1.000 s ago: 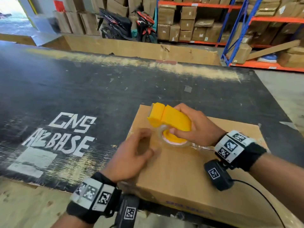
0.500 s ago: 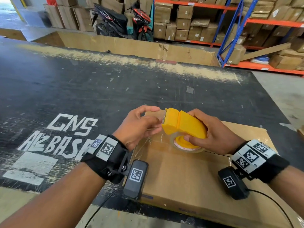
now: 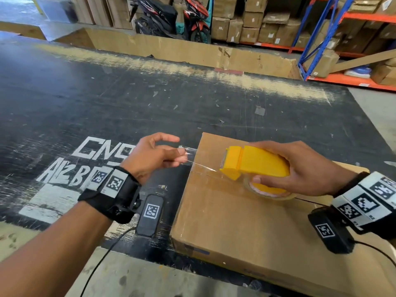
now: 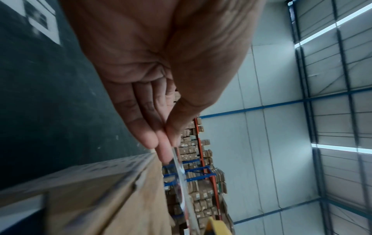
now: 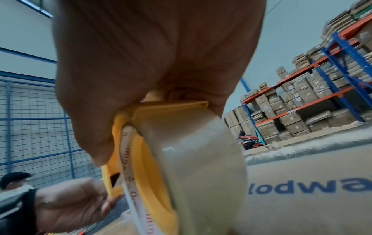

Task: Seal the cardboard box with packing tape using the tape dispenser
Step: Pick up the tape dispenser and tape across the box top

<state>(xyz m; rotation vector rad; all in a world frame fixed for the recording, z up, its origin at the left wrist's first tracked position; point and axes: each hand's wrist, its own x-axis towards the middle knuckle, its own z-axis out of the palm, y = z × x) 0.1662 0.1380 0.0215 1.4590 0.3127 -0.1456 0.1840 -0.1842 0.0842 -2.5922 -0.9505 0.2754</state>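
Warehouse setting, head view: black scuffed table (image 3: 107, 103) with white stencilled lettering, racking (image 3: 321, 28) stacked with cartons behind, 2 motorbikes (image 3: 171, 16) parked beyond the far edge. Cardboard box (image 3: 246, 221) lies flat on the table's near right part. Right hand (image 3: 300, 168) wraps the yellow tape dispenser (image 3: 255, 162), fingers curled over its top, thumb under by the roll; the dispenser sits low over the box top near its left end, cutter end pointing left. Left hand (image 3: 152, 157) is off the box's left edge, above the table, thumb and fingertips pinched together on the free end of the clear tape (image 3: 192, 162); the strip runs taut from the pinch to the dispenser's mouth.

Left wrist view: left hand (image 4: 161, 71) seen from the palm side, thumb pressed against 2 fingertips (image 4: 165, 149) with the tape (image 4: 181, 178) edge-on between them. Box edge (image 4: 120, 198) lower left, blurred.

Right wrist view: right hand (image 5: 151, 63) clamped around the dispenser (image 5: 145, 159); the tape roll (image 5: 201, 159) fills the middle. Box side (image 5: 302, 198) shows blue print. Left hand (image 5: 70, 205) lower left.
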